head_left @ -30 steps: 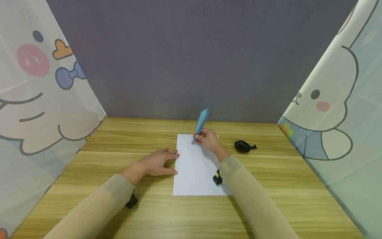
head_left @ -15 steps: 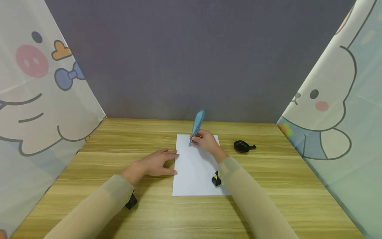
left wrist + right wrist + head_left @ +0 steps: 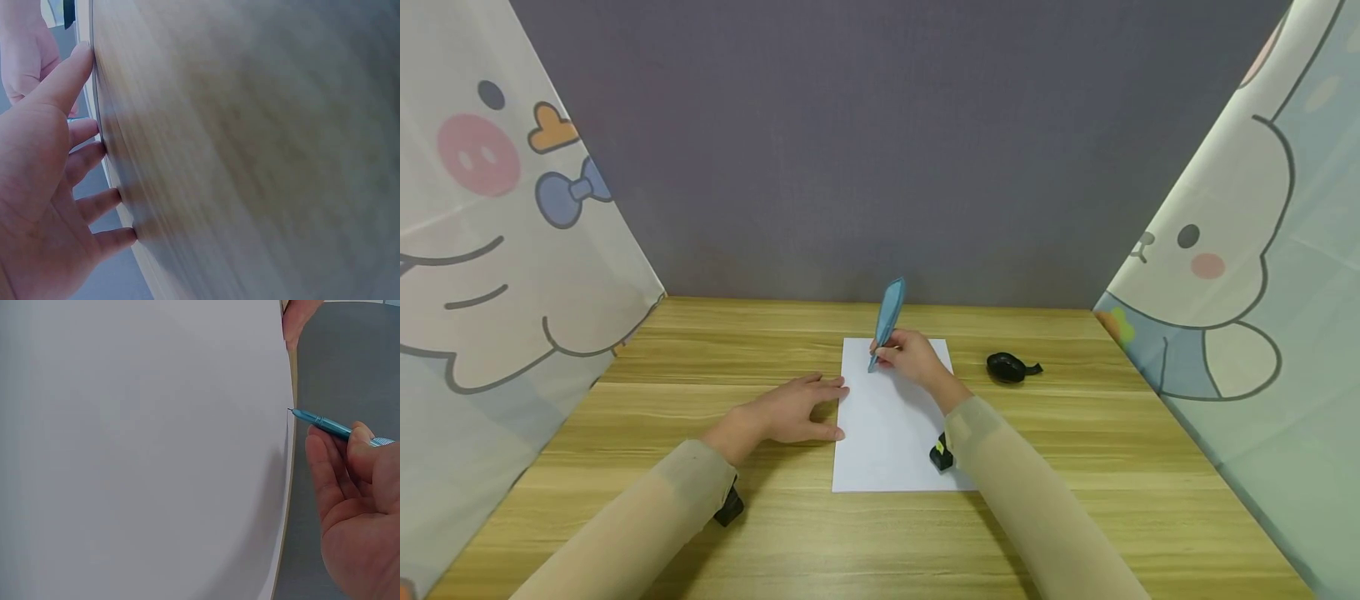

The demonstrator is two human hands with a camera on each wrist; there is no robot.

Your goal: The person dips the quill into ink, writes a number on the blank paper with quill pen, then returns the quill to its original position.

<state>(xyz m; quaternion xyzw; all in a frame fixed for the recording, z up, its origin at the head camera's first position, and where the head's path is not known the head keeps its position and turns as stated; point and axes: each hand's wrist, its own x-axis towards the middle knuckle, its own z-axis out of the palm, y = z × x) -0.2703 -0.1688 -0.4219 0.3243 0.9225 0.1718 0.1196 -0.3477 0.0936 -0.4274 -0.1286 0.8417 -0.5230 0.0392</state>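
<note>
A sheet of white paper (image 3: 880, 442) lies on the wooden table. My right hand (image 3: 913, 358) pinches a blue feather-shaped pen (image 3: 891, 308) over the upper part of the sheet, its plume leaning up. In the right wrist view the pen (image 3: 328, 425) has its fine tip at the paper (image 3: 144, 450); I cannot tell whether it touches. Along the sheet's left edge my left hand (image 3: 797, 408) lies with fingers spread and fingertips on the paper's edge. The left wrist view shows that hand (image 3: 56, 181) with fingertips down on the surface.
To the right of the paper sits a small black rounded object (image 3: 1006, 367) with a short tail. A dark grey panel (image 3: 880, 150) rises behind the wooden table (image 3: 760, 517). Printed cartoon cloths (image 3: 497, 275) hang on both sides. Each wrist carries a small black camera.
My right hand and the pen have moved a little to the left and toward me over the paper. The left hand has stayed in place.
</note>
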